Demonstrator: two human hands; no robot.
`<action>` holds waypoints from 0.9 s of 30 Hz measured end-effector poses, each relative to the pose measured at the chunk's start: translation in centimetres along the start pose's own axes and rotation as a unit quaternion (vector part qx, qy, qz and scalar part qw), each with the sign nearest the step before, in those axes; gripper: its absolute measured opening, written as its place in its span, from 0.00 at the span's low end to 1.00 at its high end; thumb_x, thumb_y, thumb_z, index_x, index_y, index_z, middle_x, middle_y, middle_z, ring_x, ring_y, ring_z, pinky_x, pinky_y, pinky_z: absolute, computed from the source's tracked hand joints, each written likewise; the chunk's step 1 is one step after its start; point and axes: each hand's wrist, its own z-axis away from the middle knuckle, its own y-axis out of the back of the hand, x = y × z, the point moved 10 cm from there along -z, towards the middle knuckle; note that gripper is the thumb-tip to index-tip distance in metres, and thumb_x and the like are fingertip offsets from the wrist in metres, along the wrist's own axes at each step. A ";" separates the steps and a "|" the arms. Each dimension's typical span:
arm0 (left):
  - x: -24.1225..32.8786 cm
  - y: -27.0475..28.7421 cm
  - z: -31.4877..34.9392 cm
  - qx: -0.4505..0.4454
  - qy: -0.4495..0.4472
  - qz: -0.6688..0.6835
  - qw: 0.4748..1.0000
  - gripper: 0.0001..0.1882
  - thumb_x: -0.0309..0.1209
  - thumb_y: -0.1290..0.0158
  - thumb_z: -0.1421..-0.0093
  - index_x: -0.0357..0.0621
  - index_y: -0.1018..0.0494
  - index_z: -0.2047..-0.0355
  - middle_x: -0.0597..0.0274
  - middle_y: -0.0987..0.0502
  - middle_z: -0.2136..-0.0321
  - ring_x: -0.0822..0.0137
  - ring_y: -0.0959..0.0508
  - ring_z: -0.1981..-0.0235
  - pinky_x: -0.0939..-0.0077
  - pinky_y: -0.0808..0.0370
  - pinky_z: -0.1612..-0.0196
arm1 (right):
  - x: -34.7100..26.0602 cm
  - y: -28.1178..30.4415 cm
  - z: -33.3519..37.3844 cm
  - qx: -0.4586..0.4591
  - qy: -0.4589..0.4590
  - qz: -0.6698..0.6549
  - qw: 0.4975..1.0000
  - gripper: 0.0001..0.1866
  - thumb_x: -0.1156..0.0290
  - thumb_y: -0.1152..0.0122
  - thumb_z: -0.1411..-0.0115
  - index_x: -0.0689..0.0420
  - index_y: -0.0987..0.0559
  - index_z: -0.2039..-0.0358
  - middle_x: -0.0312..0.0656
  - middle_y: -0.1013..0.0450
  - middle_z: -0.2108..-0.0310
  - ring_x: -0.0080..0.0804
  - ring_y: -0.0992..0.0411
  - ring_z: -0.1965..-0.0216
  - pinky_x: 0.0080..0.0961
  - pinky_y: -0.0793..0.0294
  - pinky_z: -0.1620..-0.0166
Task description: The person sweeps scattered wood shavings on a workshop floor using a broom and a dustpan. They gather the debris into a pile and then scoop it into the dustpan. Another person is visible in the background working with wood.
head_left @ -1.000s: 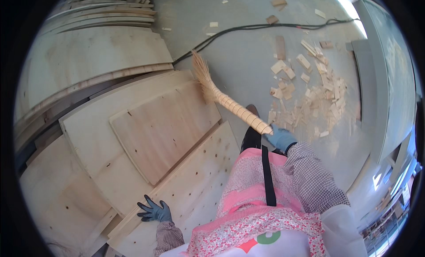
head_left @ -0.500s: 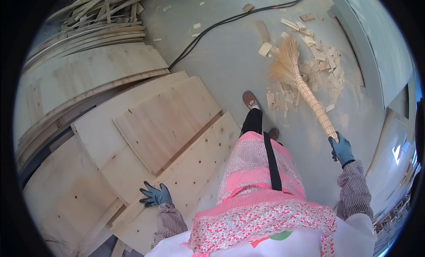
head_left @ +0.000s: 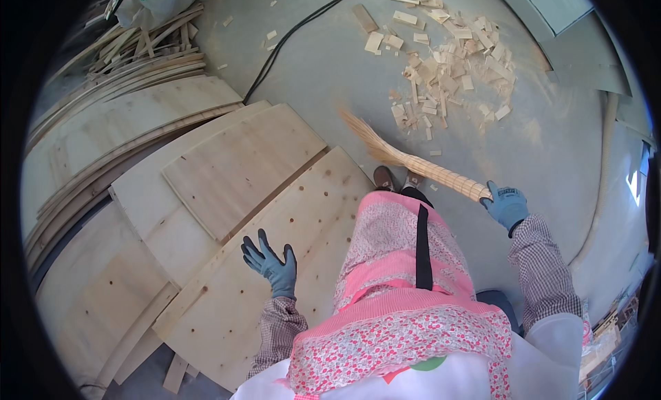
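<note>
Toward 3 o'clock, the right hand, in a blue-grey knit glove, grips the handle end of a tan straw broom with a bound, ridged shaft; its bristles point to 10 o'clock from that hand. Toward 7 o'clock, the left hand, gloved alike, spreads its fingers over a pale, knotty plywood board; contact cannot be told. Pale, splintered wood offcuts lie on the grey concrete floor between 1 and 2 o'clock.

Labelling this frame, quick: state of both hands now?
Left hand: open, spread, holding nothing.
Right hand: closed, holding the straw broom.
</note>
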 end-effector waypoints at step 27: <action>-10.3 -8.4 4.5 -0.234 0.162 0.038 0.958 0.34 0.43 0.47 0.56 0.52 0.44 0.49 0.43 0.52 0.46 0.46 0.54 0.45 0.55 0.55 0.45 | 1.8 -27.3 22.7 -0.011 -0.262 -0.478 0.838 0.39 0.68 0.36 0.65 0.62 0.43 0.52 0.51 0.34 0.65 0.37 0.32 0.69 0.31 0.30 0.68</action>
